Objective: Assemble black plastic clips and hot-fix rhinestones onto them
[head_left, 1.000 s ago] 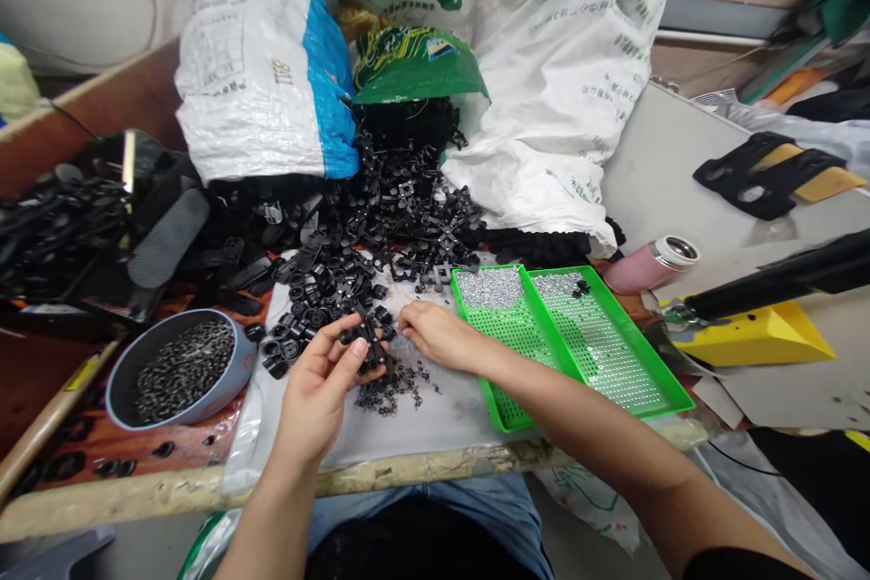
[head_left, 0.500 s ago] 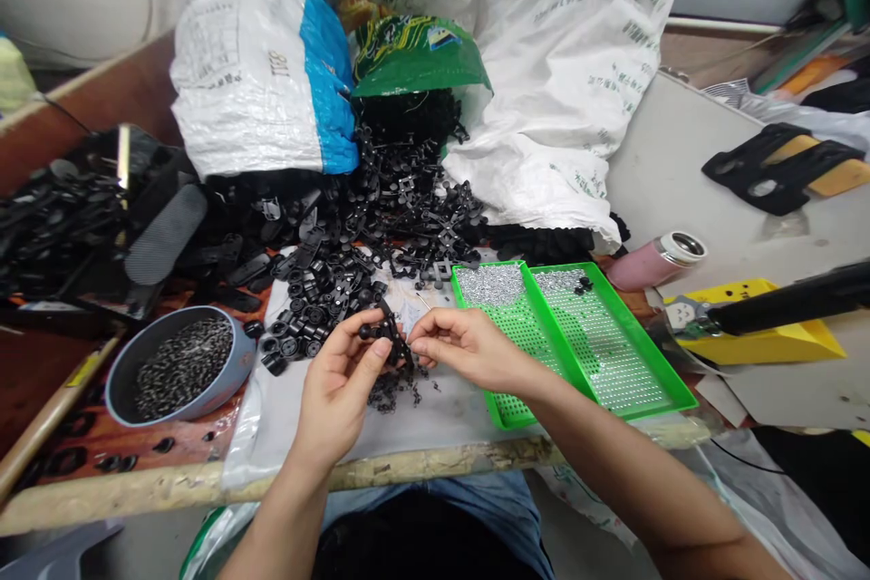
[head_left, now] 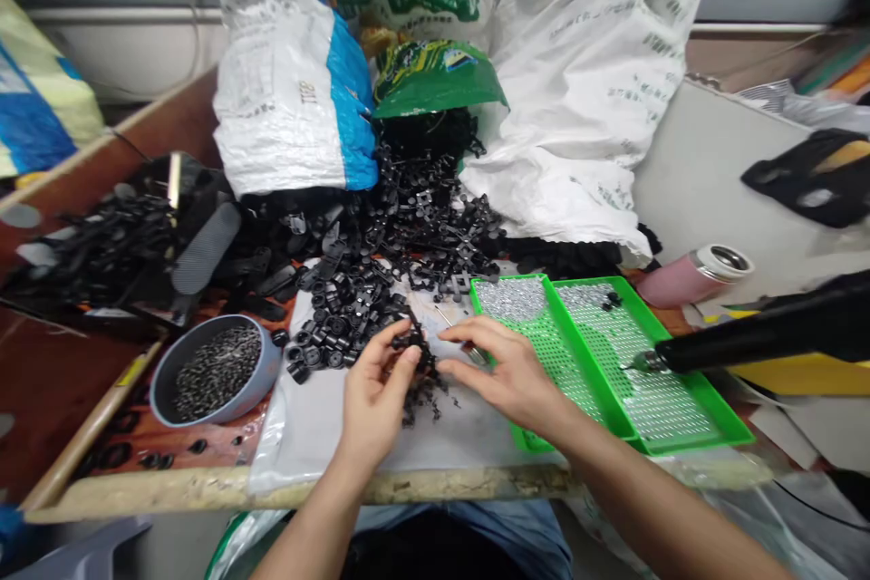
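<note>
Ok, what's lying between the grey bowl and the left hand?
The head view shows small black plastic rings heaped on a white plastic sheet, between the grey bowl and the left hand.

I sit at a cluttered workshop bench (head_left: pixel 156 488), with woven plastic sacks (head_left: pixel 292 109), heaped black plastic fittings (head_left: pixel 421 208) and a green perforated tray (head_left: pixel 707 417) before me.

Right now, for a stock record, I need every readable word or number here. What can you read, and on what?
"TIIB", on the white-and-blue woven sack; letters uncertain.
"CO", near the top of the white woven sack.
The sack's other green print is too small to read.
The print on the green sack is too blurred to read.
</note>
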Demonstrator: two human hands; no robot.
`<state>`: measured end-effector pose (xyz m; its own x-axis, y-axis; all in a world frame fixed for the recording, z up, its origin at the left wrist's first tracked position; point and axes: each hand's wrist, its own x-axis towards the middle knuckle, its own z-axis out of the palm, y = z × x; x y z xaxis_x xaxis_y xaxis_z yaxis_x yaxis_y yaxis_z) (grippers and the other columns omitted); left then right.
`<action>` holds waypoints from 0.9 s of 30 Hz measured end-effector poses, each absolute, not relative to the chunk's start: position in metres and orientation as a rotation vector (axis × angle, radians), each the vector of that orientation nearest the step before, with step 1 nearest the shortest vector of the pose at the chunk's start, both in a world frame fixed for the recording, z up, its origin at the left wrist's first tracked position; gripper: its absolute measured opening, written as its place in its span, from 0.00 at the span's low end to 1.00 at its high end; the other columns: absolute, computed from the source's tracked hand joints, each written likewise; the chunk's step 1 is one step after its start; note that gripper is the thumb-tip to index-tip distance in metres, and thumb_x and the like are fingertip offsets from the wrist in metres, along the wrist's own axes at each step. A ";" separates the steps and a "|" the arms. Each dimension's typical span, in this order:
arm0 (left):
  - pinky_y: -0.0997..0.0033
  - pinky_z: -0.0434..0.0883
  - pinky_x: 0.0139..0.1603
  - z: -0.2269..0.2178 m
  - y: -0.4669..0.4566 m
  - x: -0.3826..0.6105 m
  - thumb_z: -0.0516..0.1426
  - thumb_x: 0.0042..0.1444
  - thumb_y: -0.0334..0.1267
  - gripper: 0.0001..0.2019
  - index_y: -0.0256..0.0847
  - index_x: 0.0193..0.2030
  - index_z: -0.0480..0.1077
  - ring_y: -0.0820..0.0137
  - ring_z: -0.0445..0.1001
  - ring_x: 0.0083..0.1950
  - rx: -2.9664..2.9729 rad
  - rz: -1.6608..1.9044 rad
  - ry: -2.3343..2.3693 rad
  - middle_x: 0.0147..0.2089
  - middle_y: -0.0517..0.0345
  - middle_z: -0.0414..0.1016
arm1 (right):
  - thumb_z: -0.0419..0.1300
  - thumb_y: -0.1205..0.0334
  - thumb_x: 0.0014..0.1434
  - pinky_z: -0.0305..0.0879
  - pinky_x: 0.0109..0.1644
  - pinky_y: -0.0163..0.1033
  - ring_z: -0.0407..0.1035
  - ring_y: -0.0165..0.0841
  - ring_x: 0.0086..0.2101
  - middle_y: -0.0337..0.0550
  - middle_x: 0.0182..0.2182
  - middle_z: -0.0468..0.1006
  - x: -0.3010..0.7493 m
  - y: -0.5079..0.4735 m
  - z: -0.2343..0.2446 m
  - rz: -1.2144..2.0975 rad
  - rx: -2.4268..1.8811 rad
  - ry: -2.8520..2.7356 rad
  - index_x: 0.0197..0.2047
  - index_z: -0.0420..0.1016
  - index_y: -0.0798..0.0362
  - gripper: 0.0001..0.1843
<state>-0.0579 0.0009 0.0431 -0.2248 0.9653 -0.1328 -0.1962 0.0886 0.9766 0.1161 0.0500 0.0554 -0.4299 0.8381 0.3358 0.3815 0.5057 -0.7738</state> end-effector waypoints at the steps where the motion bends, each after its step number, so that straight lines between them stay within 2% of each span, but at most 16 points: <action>1: 0.68 0.80 0.42 0.044 0.000 -0.057 0.64 0.58 0.51 0.24 0.42 0.57 0.75 0.67 0.80 0.41 0.933 1.345 1.308 0.43 0.54 0.82 | 0.68 0.56 0.60 0.74 0.47 0.41 0.77 0.37 0.42 0.43 0.41 0.82 0.116 0.050 0.055 0.824 -1.049 -2.002 0.47 0.78 0.49 0.13; 4: 0.61 0.80 0.47 0.051 0.007 -0.064 0.54 0.66 0.54 0.24 0.41 0.59 0.75 0.59 0.80 0.51 1.129 1.150 1.233 0.53 0.47 0.82 | 0.64 0.57 0.61 0.73 0.41 0.40 0.77 0.36 0.36 0.42 0.36 0.82 0.117 0.052 0.053 0.909 -1.175 -1.933 0.43 0.78 0.50 0.08; 6: 0.58 0.79 0.49 0.057 0.025 -0.082 0.50 0.68 0.53 0.24 0.40 0.58 0.76 0.56 0.80 0.54 1.315 1.039 1.296 0.53 0.46 0.82 | 0.60 0.58 0.63 0.71 0.40 0.41 0.76 0.36 0.35 0.42 0.34 0.82 0.120 0.055 0.049 0.942 -1.205 -1.859 0.40 0.78 0.50 0.07; 9: 0.57 0.73 0.56 0.065 0.069 -0.126 0.54 0.66 0.44 0.18 0.41 0.58 0.74 0.58 0.79 0.53 1.716 1.031 1.982 0.55 0.47 0.81 | 0.59 0.56 0.63 0.70 0.42 0.42 0.74 0.37 0.37 0.43 0.35 0.80 0.128 0.060 0.043 0.986 -1.180 -1.775 0.39 0.77 0.50 0.07; 11: 0.49 0.66 0.62 0.065 0.100 -0.157 0.57 0.62 0.36 0.19 0.35 0.59 0.71 0.51 0.74 0.59 1.697 1.022 2.196 0.56 0.38 0.78 | 0.59 0.55 0.64 0.69 0.43 0.42 0.73 0.37 0.37 0.42 0.35 0.79 0.132 0.060 0.040 1.033 -1.152 -1.762 0.39 0.75 0.49 0.08; 12: 0.46 0.66 0.61 0.064 0.113 -0.169 0.58 0.59 0.34 0.19 0.34 0.57 0.72 0.48 0.74 0.58 1.683 0.993 2.253 0.52 0.36 0.79 | 0.58 0.55 0.65 0.68 0.42 0.41 0.72 0.37 0.37 0.42 0.35 0.78 0.134 0.059 0.039 1.056 -1.144 -1.766 0.39 0.74 0.49 0.08; 15: 0.45 0.68 0.57 0.063 0.131 -0.189 0.61 0.54 0.30 0.13 0.39 0.48 0.75 0.47 0.75 0.52 1.685 0.916 2.333 0.41 0.43 0.81 | 0.57 0.54 0.67 0.67 0.41 0.41 0.71 0.37 0.36 0.42 0.34 0.77 0.136 0.056 0.035 1.043 -1.145 -1.783 0.39 0.73 0.48 0.09; 17: 0.46 0.66 0.58 0.066 0.127 -0.186 0.57 0.57 0.30 0.12 0.40 0.48 0.75 0.48 0.73 0.54 1.710 0.944 2.374 0.43 0.43 0.79 | 0.56 0.55 0.67 0.68 0.42 0.42 0.72 0.38 0.38 0.43 0.36 0.77 0.136 0.055 0.036 0.955 -1.152 -1.763 0.41 0.73 0.48 0.08; 19: 0.50 0.66 0.60 0.072 0.113 -0.171 0.53 0.62 0.33 0.14 0.39 0.51 0.75 0.52 0.72 0.55 1.760 1.041 2.365 0.50 0.42 0.76 | 0.56 0.57 0.67 0.69 0.48 0.45 0.73 0.40 0.43 0.45 0.41 0.79 0.135 0.056 0.042 0.852 -1.108 -1.747 0.43 0.73 0.47 0.06; 21: 0.58 0.70 0.55 0.080 0.094 -0.149 0.54 0.63 0.36 0.13 0.41 0.50 0.77 0.58 0.75 0.50 1.863 1.168 2.169 0.48 0.47 0.75 | 0.56 0.60 0.67 0.66 0.58 0.51 0.71 0.42 0.53 0.47 0.51 0.78 0.131 0.057 0.050 0.795 -1.010 -1.775 0.44 0.72 0.46 0.05; 23: 0.63 0.73 0.46 0.086 0.074 -0.124 0.58 0.60 0.38 0.10 0.43 0.44 0.80 0.63 0.77 0.40 1.913 1.143 1.760 0.39 0.53 0.76 | 0.56 0.62 0.67 0.61 0.65 0.54 0.66 0.43 0.61 0.48 0.60 0.74 0.125 0.058 0.058 0.857 -0.929 -1.822 0.45 0.73 0.46 0.06; 25: 0.69 0.73 0.32 0.087 0.056 -0.102 0.61 0.59 0.42 0.10 0.42 0.43 0.80 0.70 0.74 0.28 1.621 1.118 1.455 0.34 0.56 0.76 | 0.56 0.61 0.68 0.63 0.63 0.53 0.67 0.42 0.61 0.49 0.60 0.73 0.119 0.058 0.062 1.025 -0.901 -1.797 0.45 0.73 0.47 0.05; 27: 0.70 0.74 0.30 0.085 0.042 -0.086 0.65 0.55 0.44 0.14 0.41 0.45 0.79 0.70 0.75 0.26 1.278 1.119 1.211 0.31 0.57 0.78 | 0.57 0.58 0.68 0.69 0.58 0.49 0.72 0.40 0.55 0.49 0.55 0.77 0.115 0.057 0.061 1.210 -0.904 -1.679 0.44 0.73 0.48 0.06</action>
<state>-0.0855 0.0416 0.0847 0.0677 0.9976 -0.0150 0.0640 0.0107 0.9979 0.1155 0.0571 0.0608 -0.3726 0.9004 0.2244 0.0724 0.2692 -0.9604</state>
